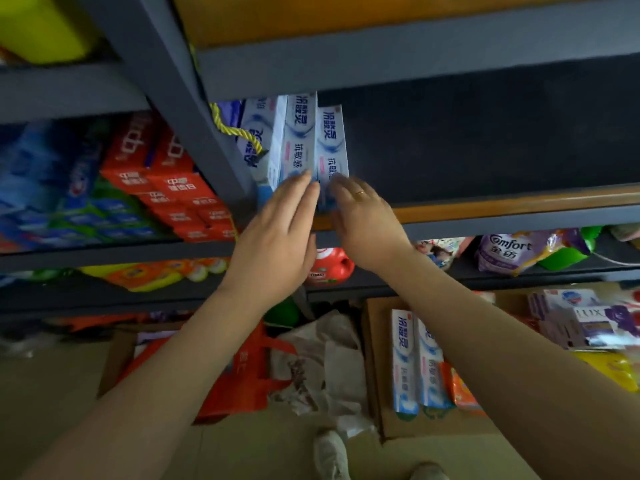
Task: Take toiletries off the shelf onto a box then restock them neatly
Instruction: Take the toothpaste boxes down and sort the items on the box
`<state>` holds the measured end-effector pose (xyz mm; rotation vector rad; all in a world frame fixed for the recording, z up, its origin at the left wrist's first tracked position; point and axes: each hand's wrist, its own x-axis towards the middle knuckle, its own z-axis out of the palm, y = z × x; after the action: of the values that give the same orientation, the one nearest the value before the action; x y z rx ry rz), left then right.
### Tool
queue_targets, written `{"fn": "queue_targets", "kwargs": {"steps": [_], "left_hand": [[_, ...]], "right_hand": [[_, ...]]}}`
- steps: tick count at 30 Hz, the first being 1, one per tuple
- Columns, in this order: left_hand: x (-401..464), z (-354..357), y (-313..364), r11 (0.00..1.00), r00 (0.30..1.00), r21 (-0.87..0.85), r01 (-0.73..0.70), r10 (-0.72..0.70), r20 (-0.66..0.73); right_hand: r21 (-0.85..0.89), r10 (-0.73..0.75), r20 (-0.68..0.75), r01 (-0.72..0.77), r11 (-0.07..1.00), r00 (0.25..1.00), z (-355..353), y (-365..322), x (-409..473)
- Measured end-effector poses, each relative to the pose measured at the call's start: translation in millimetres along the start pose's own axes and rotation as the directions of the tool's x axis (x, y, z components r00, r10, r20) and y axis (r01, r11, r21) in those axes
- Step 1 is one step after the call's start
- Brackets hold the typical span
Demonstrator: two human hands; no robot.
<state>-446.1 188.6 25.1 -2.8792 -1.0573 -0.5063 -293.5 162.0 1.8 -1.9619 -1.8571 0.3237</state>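
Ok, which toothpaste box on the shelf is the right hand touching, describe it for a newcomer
Find the orange-edged shelf right of the dark upright post. White-and-blue toothpaste boxes stand at its left end. It's the rightmost toothpaste box, under the right hand, with bare shelf beyond.

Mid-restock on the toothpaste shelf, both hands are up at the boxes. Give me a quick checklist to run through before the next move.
1. Toothpaste boxes on the shelf upright, side by side: ok, though the rightmost sits further forward.
2. Left hand free to fetch: ok, fingers straight against the box fronts, holding nothing.
3. Right hand free: ok, flat on the rightmost box, no grip.
4. Space on the shelf to the right of the row: ok, it looks bare there.
5. Stock left on the cardboard box below: ok, two toothpaste boxes lie there.
6. Rear boxes behind the front row aligned: cannot tell, hidden.
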Motion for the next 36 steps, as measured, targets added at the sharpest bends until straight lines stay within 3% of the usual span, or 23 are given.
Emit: {"fn": "queue_targets", "kwargs": {"steps": [4, 8, 12, 15, 19, 22, 24, 26, 27, 29, 31, 32, 34, 36], "left_hand": [[10, 15, -1, 0.994, 0.991, 0.092, 0.067, -0.077, 0.107], [9, 31, 3, 0.986, 0.987, 0.129, 0.105, -0.119, 0.107], [12, 34, 4, 0.987, 0.988, 0.099, 0.128, -0.135, 0.075], [9, 34, 4, 0.985, 0.985, 0.114, 0.126, -0.138, 0.102], [8, 33, 2, 0.990, 0.987, 0.093, 0.102, -0.112, 0.118], [9, 28, 0, 0.973, 0.992, -0.192, 0.130, -0.127, 0.028], [9, 23, 3, 0.908, 0.985, -0.400, 0.122, -0.161, -0.064], [10, 23, 13, 0.797, 0.978, -0.588, 0.134, -0.200, -0.049], [10, 22, 23, 0.683, 0.966, -0.701, 0.207, -0.256, 0.036], [11, 23, 43, 0.340, 0.891, -0.850, 0.403, -0.356, 0.280], [13, 30, 58, -0.011, 0.792, -0.860, 0.511, -0.384, 0.475], [13, 35, 64, -0.110, 0.762, -0.842, 0.528, -0.377, 0.527], [13, 41, 73, -0.126, 0.752, -0.835, 0.536, -0.379, 0.540], [12, 45, 79, -0.108, 0.761, -0.839, 0.533, -0.372, 0.532]], "right_hand": [[-0.301, -0.034, 0.117, 0.068, 0.951, 0.993, 9, 12, -1], [-0.365, 0.073, 0.041, -0.053, 0.930, 0.997, -8, 30, -6], [-0.232, 0.311, -0.121, -0.331, 0.915, 0.943, -27, 47, 0], [-0.029, 0.473, -0.027, -0.474, 0.880, 0.880, -28, 53, 22], [0.009, 0.563, 0.043, -0.564, 0.826, 0.825, -24, 57, 47], [0.257, 0.581, 0.031, -0.568, 0.782, 0.813, -40, 47, 46], [0.476, 0.610, 0.059, -0.560, 0.679, 0.790, -56, 34, 28], [0.688, 0.644, 0.190, -0.569, 0.451, 0.741, -63, 25, 0], [0.764, 0.637, 0.287, -0.572, 0.298, 0.715, -64, 23, -16], [0.838, 0.542, 0.444, -0.544, 0.029, 0.714, -56, 26, -47], [0.825, 0.405, 0.558, -0.540, -0.169, 0.725, -42, 30, -75], [0.799, 0.325, 0.601, -0.554, -0.233, 0.730, -34, 33, -87], [0.760, 0.171, 0.639, -0.581, -0.292, 0.750, -23, 40, -106], [0.760, 0.110, 0.637, -0.598, -0.256, 0.763, -19, 48, -117]]}}
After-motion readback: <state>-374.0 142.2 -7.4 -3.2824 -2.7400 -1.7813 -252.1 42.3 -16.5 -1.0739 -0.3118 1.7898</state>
